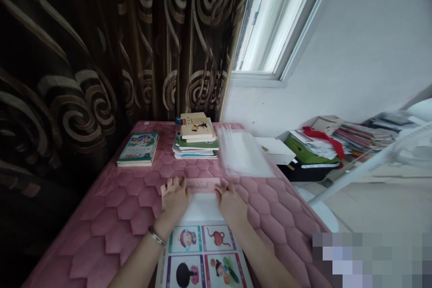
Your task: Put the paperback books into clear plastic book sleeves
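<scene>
An open picture book [205, 252] lies in front of me, its lower page showing cartoon pictures in coloured frames. Above that page is a plain white area [202, 207], and beyond it a clear plastic book cover [203, 184] with faint printing lets the pink surface show through. My left hand [175, 195], with a bracelet on the wrist, has its fingers curled at the cover's left edge. At the right edge, my right hand [231, 202] pinches the cover between thumb and fingers. Parts of both edges are hidden by the hands.
Everything lies on a pink quilted surface [131, 225]. Beyond my hands are a book stack [195, 137], a green-edged book [139, 148] at left and clear plastic sheets [246, 153] at right. A white box [275, 149], paper piles [361, 135] and a white fan [367, 166] stand right.
</scene>
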`<action>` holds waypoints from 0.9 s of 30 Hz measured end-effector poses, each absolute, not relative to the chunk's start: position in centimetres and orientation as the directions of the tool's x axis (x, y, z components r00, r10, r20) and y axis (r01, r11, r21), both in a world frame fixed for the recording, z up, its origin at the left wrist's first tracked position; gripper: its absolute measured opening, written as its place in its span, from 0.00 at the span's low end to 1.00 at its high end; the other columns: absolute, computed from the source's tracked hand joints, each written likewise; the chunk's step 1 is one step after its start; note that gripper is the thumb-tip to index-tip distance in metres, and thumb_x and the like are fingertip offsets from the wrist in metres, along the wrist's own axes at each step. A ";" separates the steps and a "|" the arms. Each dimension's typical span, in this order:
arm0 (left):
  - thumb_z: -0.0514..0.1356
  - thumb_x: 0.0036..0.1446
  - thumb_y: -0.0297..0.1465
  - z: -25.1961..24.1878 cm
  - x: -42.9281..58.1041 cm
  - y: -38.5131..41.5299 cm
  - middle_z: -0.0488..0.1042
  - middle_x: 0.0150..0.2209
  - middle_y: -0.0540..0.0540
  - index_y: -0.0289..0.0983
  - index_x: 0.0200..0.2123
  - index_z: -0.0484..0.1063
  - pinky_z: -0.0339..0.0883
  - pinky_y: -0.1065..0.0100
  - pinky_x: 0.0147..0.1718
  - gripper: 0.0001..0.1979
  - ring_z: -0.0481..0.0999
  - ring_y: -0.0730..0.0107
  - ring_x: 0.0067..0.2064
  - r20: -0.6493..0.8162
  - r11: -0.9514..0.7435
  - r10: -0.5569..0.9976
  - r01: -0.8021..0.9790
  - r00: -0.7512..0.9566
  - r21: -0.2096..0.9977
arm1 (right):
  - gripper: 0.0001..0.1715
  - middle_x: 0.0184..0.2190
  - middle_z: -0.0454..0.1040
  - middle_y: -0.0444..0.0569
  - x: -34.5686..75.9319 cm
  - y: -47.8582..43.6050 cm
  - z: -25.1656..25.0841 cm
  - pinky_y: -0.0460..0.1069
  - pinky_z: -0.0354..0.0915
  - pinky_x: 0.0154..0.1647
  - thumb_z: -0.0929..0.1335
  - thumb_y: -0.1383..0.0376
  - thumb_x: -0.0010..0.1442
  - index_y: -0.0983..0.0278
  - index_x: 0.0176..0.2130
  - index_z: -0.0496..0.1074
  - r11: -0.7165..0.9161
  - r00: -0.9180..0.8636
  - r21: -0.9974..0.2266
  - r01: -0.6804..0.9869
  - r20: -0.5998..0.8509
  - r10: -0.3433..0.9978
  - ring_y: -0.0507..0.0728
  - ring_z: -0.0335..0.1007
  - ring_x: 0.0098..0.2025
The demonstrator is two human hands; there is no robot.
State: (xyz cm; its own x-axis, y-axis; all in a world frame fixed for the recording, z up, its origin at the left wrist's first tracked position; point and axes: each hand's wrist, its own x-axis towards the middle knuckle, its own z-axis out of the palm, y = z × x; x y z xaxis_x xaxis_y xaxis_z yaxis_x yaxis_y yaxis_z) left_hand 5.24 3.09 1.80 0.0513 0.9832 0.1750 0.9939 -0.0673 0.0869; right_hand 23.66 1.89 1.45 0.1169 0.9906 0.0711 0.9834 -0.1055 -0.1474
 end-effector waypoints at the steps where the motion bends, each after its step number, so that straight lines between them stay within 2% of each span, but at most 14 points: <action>1: 0.49 0.63 0.35 1.7 5.3 3.0 0.68 0.52 0.37 0.40 0.57 0.67 0.55 0.52 0.47 0.21 0.62 0.52 0.54 0.184 -0.063 0.982 0.994 0.046 0.088 | 0.21 0.49 0.69 0.58 23.5 2.0 1.8 0.49 0.65 0.34 0.58 0.63 0.66 0.58 0.54 0.71 -0.084 0.094 -0.111 0.990 0.082 0.992 0.60 0.71 0.44; 5: 0.48 0.64 0.35 1.7 5.5 2.9 0.68 0.51 0.37 0.40 0.57 0.67 0.55 0.52 0.47 0.21 0.62 0.51 0.54 0.197 -0.062 0.980 0.993 0.041 0.099 | 0.24 0.45 0.73 0.60 21.1 2.8 3.3 0.53 0.64 0.43 0.58 0.70 0.65 0.60 0.57 0.68 0.139 -0.136 -0.016 0.990 0.118 0.984 0.62 0.71 0.46; 7: 0.48 0.64 0.35 1.8 5.4 2.9 0.68 0.51 0.37 0.41 0.57 0.67 0.56 0.53 0.47 0.20 0.63 0.52 0.53 0.183 -0.067 0.982 0.991 0.045 0.115 | 0.25 0.42 0.75 0.58 19.2 3.3 3.6 0.54 0.65 0.42 0.58 0.69 0.65 0.59 0.58 0.66 0.246 -0.242 -0.042 0.968 0.092 0.966 0.62 0.73 0.43; 9: 0.48 0.64 0.35 1.9 5.3 3.0 0.69 0.50 0.38 0.43 0.57 0.66 0.56 0.54 0.47 0.20 0.63 0.52 0.53 0.166 -0.065 0.985 0.990 0.044 0.125 | 0.23 0.41 0.76 0.57 17.5 3.8 3.5 0.54 0.65 0.40 0.59 0.69 0.64 0.60 0.56 0.68 0.276 -0.272 -0.066 0.959 0.071 0.960 0.62 0.74 0.42; 12: 0.47 0.65 0.35 1.9 5.2 3.0 0.69 0.50 0.38 0.44 0.58 0.65 0.55 0.54 0.47 0.20 0.63 0.53 0.52 0.157 -0.053 0.987 0.991 0.034 0.119 | 0.22 0.42 0.76 0.60 16.2 4.0 2.9 0.54 0.65 0.40 0.59 0.70 0.63 0.64 0.53 0.71 0.251 -0.246 -0.073 0.965 0.074 0.966 0.64 0.74 0.43; 16: 0.47 0.64 0.35 1.9 5.3 3.0 0.69 0.50 0.37 0.43 0.56 0.67 0.55 0.53 0.47 0.20 0.63 0.52 0.52 0.176 -0.044 0.984 0.993 0.024 0.111 | 0.22 0.40 0.76 0.63 17.7 3.8 2.6 0.54 0.66 0.39 0.59 0.71 0.62 0.67 0.53 0.71 0.221 -0.215 -0.070 0.973 0.078 0.973 0.64 0.75 0.42; 20: 0.49 0.63 0.36 1.8 5.5 2.8 0.69 0.50 0.37 0.42 0.57 0.67 0.55 0.52 0.47 0.21 0.63 0.52 0.52 0.208 -0.039 0.978 0.993 0.015 0.111 | 0.22 0.39 0.76 0.66 20.5 3.9 2.4 0.55 0.67 0.38 0.56 0.70 0.65 0.71 0.48 0.74 0.117 -0.113 -0.032 0.993 0.096 0.989 0.65 0.75 0.41; 27: 0.47 0.62 0.37 1.8 4.9 2.8 0.69 0.49 0.34 0.32 0.58 0.66 0.55 0.52 0.45 0.24 0.62 0.49 0.51 0.196 0.124 0.971 0.989 -0.137 0.077 | 0.21 0.44 0.75 0.69 22.3 4.0 1.0 0.57 0.66 0.44 0.57 0.71 0.65 0.73 0.48 0.73 0.017 -0.010 -0.032 0.999 0.211 0.978 0.65 0.74 0.45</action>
